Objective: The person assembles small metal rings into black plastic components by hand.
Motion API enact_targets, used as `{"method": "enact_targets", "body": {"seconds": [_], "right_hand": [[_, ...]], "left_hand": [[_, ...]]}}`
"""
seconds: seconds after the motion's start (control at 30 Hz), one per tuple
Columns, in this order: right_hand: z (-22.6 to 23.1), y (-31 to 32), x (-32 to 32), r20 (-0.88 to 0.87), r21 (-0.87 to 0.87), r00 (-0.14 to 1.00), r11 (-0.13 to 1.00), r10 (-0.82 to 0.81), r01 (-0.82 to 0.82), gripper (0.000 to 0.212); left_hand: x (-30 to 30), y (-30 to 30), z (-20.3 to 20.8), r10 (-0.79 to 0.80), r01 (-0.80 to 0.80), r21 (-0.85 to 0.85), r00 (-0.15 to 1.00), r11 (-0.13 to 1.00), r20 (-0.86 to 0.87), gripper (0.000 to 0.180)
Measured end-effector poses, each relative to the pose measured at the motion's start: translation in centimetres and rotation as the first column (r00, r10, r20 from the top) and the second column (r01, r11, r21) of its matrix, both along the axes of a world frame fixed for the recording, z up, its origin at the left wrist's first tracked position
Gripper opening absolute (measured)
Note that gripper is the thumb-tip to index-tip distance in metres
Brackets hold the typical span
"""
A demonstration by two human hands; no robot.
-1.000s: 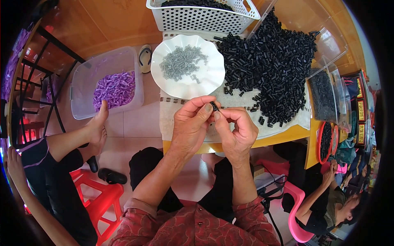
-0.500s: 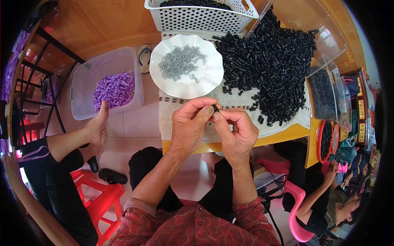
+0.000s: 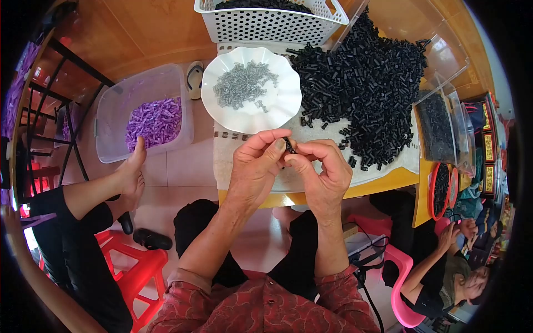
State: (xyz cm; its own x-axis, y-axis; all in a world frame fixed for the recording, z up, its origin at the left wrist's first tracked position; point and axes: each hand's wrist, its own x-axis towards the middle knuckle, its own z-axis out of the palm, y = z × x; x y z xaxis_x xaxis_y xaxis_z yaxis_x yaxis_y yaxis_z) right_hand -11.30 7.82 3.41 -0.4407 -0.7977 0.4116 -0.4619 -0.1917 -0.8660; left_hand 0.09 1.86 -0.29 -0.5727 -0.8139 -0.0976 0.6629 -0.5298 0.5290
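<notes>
Both my hands meet at the near edge of the cloth-covered table. My left hand (image 3: 255, 169) pinches a small black tube-like plastic part (image 3: 288, 145) between thumb and forefinger. The fingers of my right hand (image 3: 322, 177) close in on its lower end, partly covering it. Just beyond my hands is a white scalloped plate (image 3: 216, 114) bearing many tiny clear pieces (image 3: 244, 83). To the right spreads a big heap of similar black plastic parts (image 3: 361, 83), with a few stray ones near its edge.
A white perforated basket (image 3: 272, 28) with black parts stands at the back. Left, on the floor, is a clear bin (image 3: 105, 130) of purple pieces. A red stool (image 3: 139, 277), a seated person's bare foot (image 3: 133, 164), and another person (image 3: 444, 272) at right flank me.
The black part has tilted in my fingers and shows more of its length. My right fingertips have slid slightly lower. The person at right has raised their hands.
</notes>
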Motion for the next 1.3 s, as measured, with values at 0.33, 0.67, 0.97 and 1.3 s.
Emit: {"method": "enact_targets", "body": {"seconds": [0.33,0.67,0.97,1.3], "right_hand": [[-0.30,-0.15,0.01,-0.158,-0.080,0.987,0.997,-0.013,0.000,0.021],[-0.27,-0.28,0.75,-0.163,-0.086,0.985,0.996,-0.048,0.034,0.024],[-0.19,-0.22,0.35,-0.232,-0.097,0.973,0.995,-0.009,-0.014,0.020],[-0.04,-0.18,0.46,-0.261,-0.092,0.965,0.995,0.005,-0.030,0.018]], "left_hand": [[0.21,-0.02,0.03,-0.002,0.003,0.036,1.000,0.999,-0.016,0.021],[0.37,-0.15,0.23,0.034,-0.032,0.039,0.998,0.999,-0.045,0.020],[0.31,-0.22,0.05,0.025,-0.024,0.024,0.999,0.999,-0.020,0.019],[0.06,0.16,-0.18,0.002,0.000,0.101,1.000,0.995,-0.021,0.019]]}}
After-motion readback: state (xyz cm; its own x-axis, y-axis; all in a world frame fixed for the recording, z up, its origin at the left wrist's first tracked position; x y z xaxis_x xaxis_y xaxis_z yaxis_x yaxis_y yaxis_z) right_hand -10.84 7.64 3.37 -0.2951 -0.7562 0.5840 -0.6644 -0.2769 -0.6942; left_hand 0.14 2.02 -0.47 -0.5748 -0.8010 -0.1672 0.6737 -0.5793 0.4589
